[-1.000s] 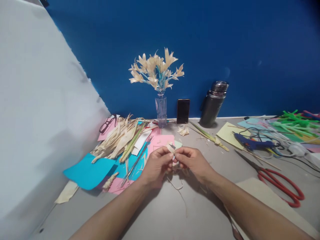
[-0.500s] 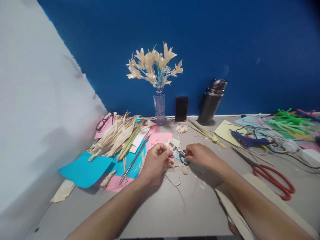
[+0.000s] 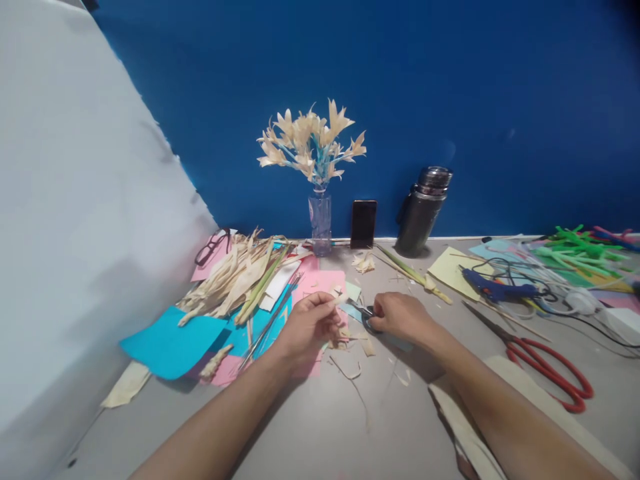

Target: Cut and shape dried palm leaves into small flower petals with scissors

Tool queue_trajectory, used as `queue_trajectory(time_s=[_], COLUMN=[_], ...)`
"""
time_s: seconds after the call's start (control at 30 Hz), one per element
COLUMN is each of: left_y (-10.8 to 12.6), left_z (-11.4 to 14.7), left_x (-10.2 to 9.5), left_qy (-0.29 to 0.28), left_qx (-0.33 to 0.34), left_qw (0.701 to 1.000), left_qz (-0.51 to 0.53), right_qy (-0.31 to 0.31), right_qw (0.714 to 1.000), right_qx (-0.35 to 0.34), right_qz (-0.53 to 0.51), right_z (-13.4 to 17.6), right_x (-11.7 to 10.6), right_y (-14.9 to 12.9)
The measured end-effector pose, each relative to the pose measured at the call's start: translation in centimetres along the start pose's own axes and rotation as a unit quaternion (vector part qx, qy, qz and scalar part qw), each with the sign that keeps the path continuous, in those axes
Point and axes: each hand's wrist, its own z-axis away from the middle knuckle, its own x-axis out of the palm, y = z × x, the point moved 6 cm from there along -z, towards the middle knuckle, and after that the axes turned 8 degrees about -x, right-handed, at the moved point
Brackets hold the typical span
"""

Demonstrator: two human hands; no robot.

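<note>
My left hand (image 3: 314,321) pinches a small pale piece of dried corn husk (image 3: 340,299) between thumb and fingers, over the middle of the table. Just right of it, my right hand (image 3: 400,312) is closed on the dark handles of small scissors (image 3: 367,316). Their blades point left toward the husk piece; whether they touch it I cannot tell. Below the hands lie husk scraps (image 3: 367,347) and a thin curled strand (image 3: 353,375), partly on pink paper (image 3: 313,367).
Husk flowers (image 3: 310,143) stand in a clear bottle (image 3: 321,223) by the blue wall, beside a phone (image 3: 363,225) and a tilted flask (image 3: 423,212). A husk pile (image 3: 235,273) lies left. Red-handled scissors (image 3: 550,367), a blue glue gun (image 3: 495,285) and green pipe cleaners (image 3: 583,247) lie right.
The scissors' blades have lowered slightly beside the husk piece, and my left fingers have shifted their pinch. The whole view has tipped a little, so the things behind sit lower.
</note>
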Motion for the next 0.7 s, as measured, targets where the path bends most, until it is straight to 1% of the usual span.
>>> queue_trajectory(time_s=[0.07, 0.13, 0.17, 0.23, 0.3, 0.33, 0.37, 0.4, 0.43, 0.5, 0.57, 0.6, 0.63, 0.7], left_y=[0.4, 1.0, 1.2, 1.8, 2.2, 2.4, 2.6, 2.8, 2.9, 3.1, 3.1, 3.2, 3.2, 3.3], left_z=[0.0, 0.1, 0.2, 0.4, 0.6, 0.7, 0.8, 0.8, 0.8, 0.8, 0.8, 0.8, 0.8, 0.9], left_x=[-0.2, -0.5, -0.5, -0.6, -0.6, -0.6, -0.6, -0.6, -0.6, -0.6, -0.8, -0.8, -0.8, -0.8], left_qy=[-0.006, -0.008, -0.011, -0.024, -0.045, -0.056, -0.066, -0.072, -0.076, -0.074, -0.067, -0.066, -0.067, -0.069], left_qx=[-0.011, -0.015, -0.014, -0.008, 0.002, 0.007, 0.013, 0.019, 0.023, 0.028, 0.029, 0.028, 0.027, 0.033], left_qw=[1.000, 0.998, 0.998, 0.996, 0.996, 0.995, 0.995, 0.995, 0.995, 0.995, 0.996, 0.996, 0.997, 0.997], left_qz=[0.027, 0.055, 0.066, 0.082, 0.082, 0.077, 0.072, 0.066, 0.059, 0.051, 0.046, 0.043, 0.039, 0.028], right_qy=[0.001, -0.024, -0.039, -0.050, -0.048, -0.055, -0.069, -0.085, -0.090, -0.065, -0.024, -0.017, -0.026, -0.081], right_qw=[0.999, 0.988, 0.973, 0.931, 0.891, 0.878, 0.872, 0.873, 0.879, 0.896, 0.897, 0.890, 0.880, 0.857], right_qx=[0.004, 0.006, 0.006, 0.001, -0.019, -0.033, -0.047, -0.054, -0.049, -0.018, -0.003, -0.016, -0.039, -0.093], right_qz=[-0.043, -0.154, -0.225, -0.361, -0.451, -0.474, -0.482, -0.478, -0.466, -0.439, -0.442, -0.455, -0.473, -0.500], right_z=[-0.1, -0.1, 0.0, 0.1, 0.2, 0.3, 0.4, 0.5, 0.5, 0.4, 0.4, 0.4, 0.5, 0.9], right_x=[-0.2, 0.0, 0.2, 0.0, -0.4, -0.6, -0.6, -0.6, -0.5, -0.4, -0.7, -0.8, -0.8, -0.5], right_y=[0.4, 0.7, 0.8, 0.7, 0.1, -0.3, -0.7, -1.1, -1.2, -0.7, -0.2, -0.3, -0.6, -1.7])
